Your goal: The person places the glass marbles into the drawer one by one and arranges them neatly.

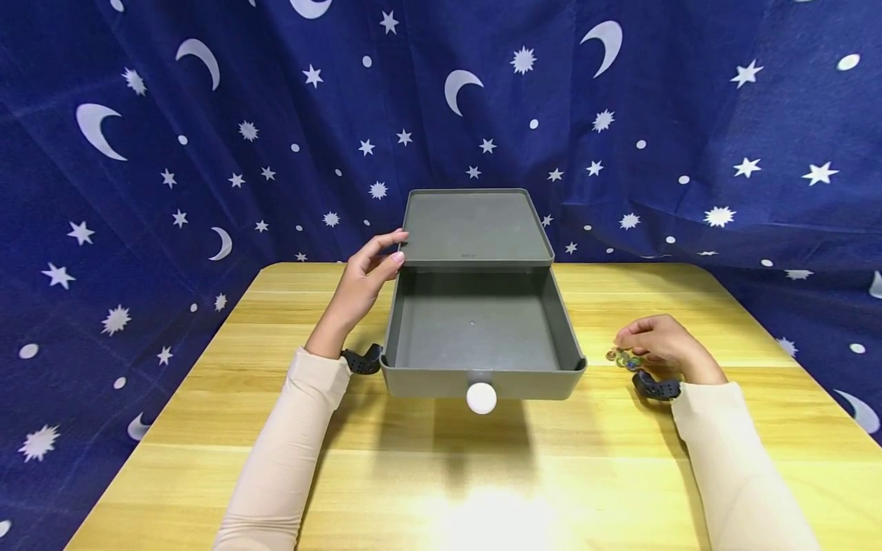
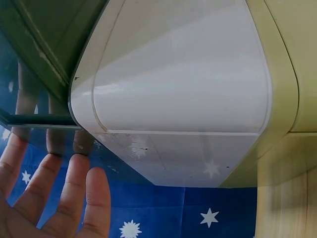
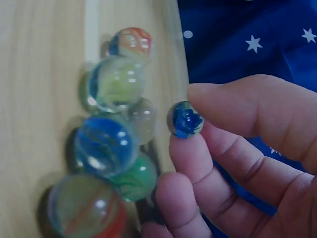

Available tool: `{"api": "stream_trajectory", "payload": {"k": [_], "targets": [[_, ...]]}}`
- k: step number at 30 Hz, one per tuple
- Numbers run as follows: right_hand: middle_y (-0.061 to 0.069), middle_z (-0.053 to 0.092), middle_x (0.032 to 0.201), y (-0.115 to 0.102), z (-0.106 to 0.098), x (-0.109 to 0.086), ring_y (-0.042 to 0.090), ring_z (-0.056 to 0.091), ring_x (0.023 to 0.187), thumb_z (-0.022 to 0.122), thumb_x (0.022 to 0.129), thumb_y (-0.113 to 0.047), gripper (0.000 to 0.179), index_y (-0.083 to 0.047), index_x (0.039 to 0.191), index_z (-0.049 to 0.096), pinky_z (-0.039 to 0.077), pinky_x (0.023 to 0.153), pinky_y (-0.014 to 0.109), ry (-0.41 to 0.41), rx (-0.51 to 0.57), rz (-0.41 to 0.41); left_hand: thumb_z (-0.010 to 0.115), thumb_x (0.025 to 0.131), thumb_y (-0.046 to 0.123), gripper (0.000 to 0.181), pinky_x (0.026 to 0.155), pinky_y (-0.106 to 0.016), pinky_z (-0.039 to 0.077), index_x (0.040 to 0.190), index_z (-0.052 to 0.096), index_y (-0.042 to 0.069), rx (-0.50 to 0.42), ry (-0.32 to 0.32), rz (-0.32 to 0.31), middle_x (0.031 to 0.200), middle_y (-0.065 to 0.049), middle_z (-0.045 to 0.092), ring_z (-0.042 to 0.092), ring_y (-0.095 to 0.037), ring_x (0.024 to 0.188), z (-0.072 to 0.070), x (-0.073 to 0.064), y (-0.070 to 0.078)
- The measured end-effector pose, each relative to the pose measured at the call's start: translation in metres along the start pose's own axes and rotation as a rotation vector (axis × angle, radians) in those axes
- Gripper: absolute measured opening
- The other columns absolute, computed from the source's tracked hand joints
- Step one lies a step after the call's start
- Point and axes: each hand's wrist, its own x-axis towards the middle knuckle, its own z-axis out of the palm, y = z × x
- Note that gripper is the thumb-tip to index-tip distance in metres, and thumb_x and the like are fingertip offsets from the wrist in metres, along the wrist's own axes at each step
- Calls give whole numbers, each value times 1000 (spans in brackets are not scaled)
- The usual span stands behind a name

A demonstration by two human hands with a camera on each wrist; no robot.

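A grey box (image 1: 475, 226) with a flat, rimmed top stands in the middle of the table. Its drawer (image 1: 482, 383) is pulled out toward me and shows a bare floor, with a round white knob (image 1: 481, 399) on its front. My left hand (image 1: 357, 285) rests against the box's left side near the top edge, its fingers (image 2: 69, 198) fairly straight. Right of the drawer, low over the table, my right hand (image 1: 660, 340) pinches a blue glass marble (image 3: 184, 119) between thumb and fingers. Several loose marbles (image 1: 623, 360) lie beside it, among them a green one (image 3: 136, 177).
The wooden table (image 1: 248, 428) carries the box and marbles. A dark blue curtain (image 1: 276, 107) with white moons and stars hangs behind and around it. Black bands (image 1: 363, 360) sit on both wrists.
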Motion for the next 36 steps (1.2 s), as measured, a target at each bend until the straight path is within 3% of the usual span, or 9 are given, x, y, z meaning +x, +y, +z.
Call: {"api": "stream_trajectory", "payload": {"k": [7, 13, 15, 18, 22, 28, 36], "targets": [[-4, 67, 82, 3, -4, -1, 8, 61, 68, 66, 106, -14, 27, 11, 115, 70, 55, 63, 27, 32, 117, 12, 56, 110, 12, 45, 101, -32, 51, 152, 56, -3, -1, -2, 3, 167, -11, 47, 58, -17, 123, 1, 1, 0], [-10, 73, 91, 7, -10, -3, 4, 69, 78, 65, 105, -13, 34, 17, 120, 66, 59, 70, 28, 133, 124, -72, 56, 109, 12, 45, 101, -33, 51, 152, 56, -3, -3, -2, 1, 167, -11, 47, 58, -17, 122, 1, 0, 2], [-14, 73, 90, 8, -11, -3, 2, 70, 78, 65, 105, -11, 27, 12, 118, 70, 58, 71, 27, 159, 163, -109, 56, 109, 12, 45, 102, -35, 51, 152, 56, -3, -2, -3, 0, 167, -11, 47, 58, -18, 123, 1, 0, 2], [-20, 73, 89, 9, -12, -1, 0, 71, 81, 63, 106, -8, 15, -7, 111, 78, 58, 76, 21, 176, 239, -165, 55, 110, 12, 45, 104, -38, 51, 152, 56, -3, -1, -5, -1, 167, -11, 47, 58, -19, 124, 1, 0, 2], [-24, 73, 89, 9, -11, -1, -5, 71, 85, 60, 108, -6, 31, -29, 100, 79, 55, 81, 13, 186, 291, -215, 55, 110, 13, 45, 104, -38, 50, 152, 56, -3, 2, -6, -5, 168, -11, 46, 58, -20, 124, 1, -1, 1], [-30, 72, 95, 2, -10, -2, -9, 66, 91, 67, 105, -6, 37, -40, 97, 80, 51, 83, 11, 219, 293, -246, 55, 110, 13, 45, 103, -35, 50, 153, 56, -2, 4, -4, -7, 168, -11, 45, 58, -19, 124, 0, -1, 0], [-30, 71, 100, -9, -9, -6, -7, 66, 89, 74, 99, 1, 39, -37, 100, 82, 47, 81, 10, 262, 235, -346, 55, 110, 14, 45, 103, -35, 50, 153, 56, -1, 8, -5, -7, 168, -10, 45, 58, -20, 124, 1, -2, 1]]}}
